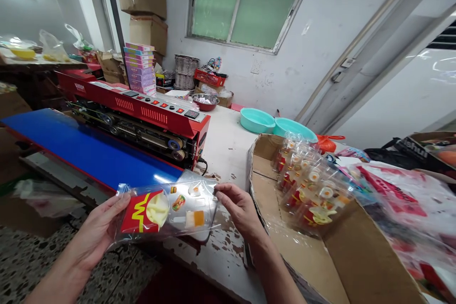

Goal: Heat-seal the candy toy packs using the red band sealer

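Both my hands hold one clear plastic packet (167, 211) flat in front of me, just above the near edge of the white table. Inside it are a red fries box with a yellow M, a small burger and other toy food pieces. My left hand (98, 228) grips the packet's left end from below. My right hand (238, 209) pinches its right edge between thumb and fingers. The packet hangs close to the blue conveyor belt (85, 152) of a red sealing machine (142, 114).
An open cardboard box (342, 247) to my right holds a row of filled packets (309, 190). Two teal basins (256, 120), a metal bowl (205, 101), stacked purple boxes (140, 66) and cartons stand behind. More packaging lies at the far right.
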{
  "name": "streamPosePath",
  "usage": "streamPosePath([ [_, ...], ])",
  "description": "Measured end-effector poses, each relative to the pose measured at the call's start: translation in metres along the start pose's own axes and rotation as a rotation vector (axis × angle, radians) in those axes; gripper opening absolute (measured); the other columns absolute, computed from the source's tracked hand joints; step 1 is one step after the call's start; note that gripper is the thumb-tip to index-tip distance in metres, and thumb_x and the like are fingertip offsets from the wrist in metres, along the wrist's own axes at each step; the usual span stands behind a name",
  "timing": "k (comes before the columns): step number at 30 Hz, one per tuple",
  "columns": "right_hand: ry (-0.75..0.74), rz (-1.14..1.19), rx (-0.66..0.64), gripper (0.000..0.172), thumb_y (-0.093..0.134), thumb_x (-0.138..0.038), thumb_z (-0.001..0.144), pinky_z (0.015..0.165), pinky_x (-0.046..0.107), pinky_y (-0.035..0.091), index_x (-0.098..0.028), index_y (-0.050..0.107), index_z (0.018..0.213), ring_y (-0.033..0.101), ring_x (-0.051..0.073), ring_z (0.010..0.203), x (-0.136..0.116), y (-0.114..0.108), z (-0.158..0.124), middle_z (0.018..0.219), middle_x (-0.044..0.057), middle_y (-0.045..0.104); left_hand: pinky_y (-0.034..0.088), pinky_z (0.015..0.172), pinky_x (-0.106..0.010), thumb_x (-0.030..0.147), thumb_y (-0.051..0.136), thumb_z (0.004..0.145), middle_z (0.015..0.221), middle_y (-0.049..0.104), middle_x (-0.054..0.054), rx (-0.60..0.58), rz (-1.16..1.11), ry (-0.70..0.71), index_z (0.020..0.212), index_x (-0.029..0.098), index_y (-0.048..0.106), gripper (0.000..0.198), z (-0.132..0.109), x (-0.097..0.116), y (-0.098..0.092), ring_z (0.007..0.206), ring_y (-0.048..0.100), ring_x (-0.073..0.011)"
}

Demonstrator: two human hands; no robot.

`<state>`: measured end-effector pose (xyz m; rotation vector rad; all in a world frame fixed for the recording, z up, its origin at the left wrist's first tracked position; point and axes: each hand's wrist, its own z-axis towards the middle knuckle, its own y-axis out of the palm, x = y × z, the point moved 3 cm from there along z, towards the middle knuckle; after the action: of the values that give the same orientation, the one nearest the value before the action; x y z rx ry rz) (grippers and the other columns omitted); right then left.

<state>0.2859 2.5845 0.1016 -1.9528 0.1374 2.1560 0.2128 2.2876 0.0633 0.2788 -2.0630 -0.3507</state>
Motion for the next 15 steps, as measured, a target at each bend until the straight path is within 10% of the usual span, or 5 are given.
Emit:
streamPosePath([
  [11, 0.157, -0.077, -0.198, 0.029, 0.078, -0.041, 0.067, 0.066, 0.027, 0.045, -0.017, 0.072, 0.081, 0.058, 0.015, 0.071, -0.007, 0.006, 0.006, 0.076, 0.003, 0.067, 0.061, 0.062, -0.033, 0.019, 0.074, 0.072, 0.107, 0.07, -0.011, -0.012, 0.026, 0.007, 0.109, 0.018, 0.065, 0.038, 0.002, -0.002, 0.002, 0.081, 0.07, -0.024],
  [15, -0.072, -0.392, -0.135, 0.013, 0.07, -0.033, 0.077, 0.068, 0.027, 0.042, -0.021, 0.073, 0.076, 0.057, 0.016, 0.074, -0.014, 0.009, 0.009, 0.077, 0.003, 0.064, 0.06, 0.058, -0.03, 0.018, 0.071, 0.075, 0.101, 0.071, -0.011, 0.003, 0.028, -0.008, 0.106, 0.016, 0.065, 0.031, 0.0, -0.003, 0.005, 0.077, 0.07, -0.0224],
])
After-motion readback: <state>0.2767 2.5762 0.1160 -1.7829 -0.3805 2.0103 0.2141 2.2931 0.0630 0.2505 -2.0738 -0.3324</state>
